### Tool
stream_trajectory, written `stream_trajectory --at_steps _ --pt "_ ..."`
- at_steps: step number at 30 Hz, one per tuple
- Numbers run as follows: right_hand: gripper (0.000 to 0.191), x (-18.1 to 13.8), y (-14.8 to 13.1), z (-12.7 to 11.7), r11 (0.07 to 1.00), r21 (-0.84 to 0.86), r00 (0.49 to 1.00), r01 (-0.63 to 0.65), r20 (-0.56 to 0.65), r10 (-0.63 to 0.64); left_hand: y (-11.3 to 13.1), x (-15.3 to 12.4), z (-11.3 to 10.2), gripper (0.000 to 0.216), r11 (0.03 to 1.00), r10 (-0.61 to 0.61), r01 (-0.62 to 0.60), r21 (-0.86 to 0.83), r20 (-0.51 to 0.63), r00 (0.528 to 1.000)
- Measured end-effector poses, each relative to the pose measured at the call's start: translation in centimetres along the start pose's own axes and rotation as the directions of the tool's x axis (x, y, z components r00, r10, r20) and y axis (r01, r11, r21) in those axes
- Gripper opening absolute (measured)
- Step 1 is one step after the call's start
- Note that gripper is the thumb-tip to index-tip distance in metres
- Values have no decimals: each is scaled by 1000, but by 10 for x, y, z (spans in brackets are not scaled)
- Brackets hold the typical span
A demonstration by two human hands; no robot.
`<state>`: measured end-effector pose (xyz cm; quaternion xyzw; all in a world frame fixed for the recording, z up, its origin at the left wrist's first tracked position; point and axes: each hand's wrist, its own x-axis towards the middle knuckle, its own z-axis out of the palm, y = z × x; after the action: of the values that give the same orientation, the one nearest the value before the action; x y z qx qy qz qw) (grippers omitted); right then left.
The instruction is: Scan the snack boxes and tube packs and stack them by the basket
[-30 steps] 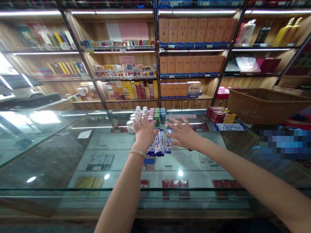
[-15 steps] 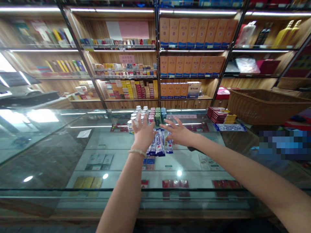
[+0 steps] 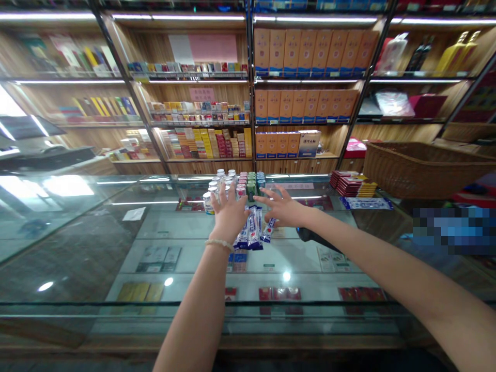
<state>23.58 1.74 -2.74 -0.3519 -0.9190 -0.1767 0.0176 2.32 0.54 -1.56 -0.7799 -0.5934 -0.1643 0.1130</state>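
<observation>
**Framing blue-white pkts [image 3: 253, 230] btwn my L hand [image 3: 229, 219] & R hand [image 3: 287, 211]**

L fingers fanned loose over their left edge, atop glass counter [image 3: 296, 253], nr cans [image 3: 251, 187]. My R fingers, also spread, cover top of a tilted pkt [image 3: 268, 232] just right; can't tell if they grip it.

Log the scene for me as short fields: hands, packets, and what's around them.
Left hand: fingers spread, by the packets' left side; contact unclear
Right hand: at the tilted rightmost packet; grip unclear
Blue-and-white packets: on the glass counter, partly hidden
Behind packets: white-topped containers, green cans
Far right: wicker basket, stacked red packs
</observation>
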Motion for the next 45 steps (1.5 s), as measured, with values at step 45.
stream_trajectory --at_steps 45 --pt "44 -75 59 26 689 634 691 -351 -322 648 11 12 0 33 997 -28 14 -74 -185 982"
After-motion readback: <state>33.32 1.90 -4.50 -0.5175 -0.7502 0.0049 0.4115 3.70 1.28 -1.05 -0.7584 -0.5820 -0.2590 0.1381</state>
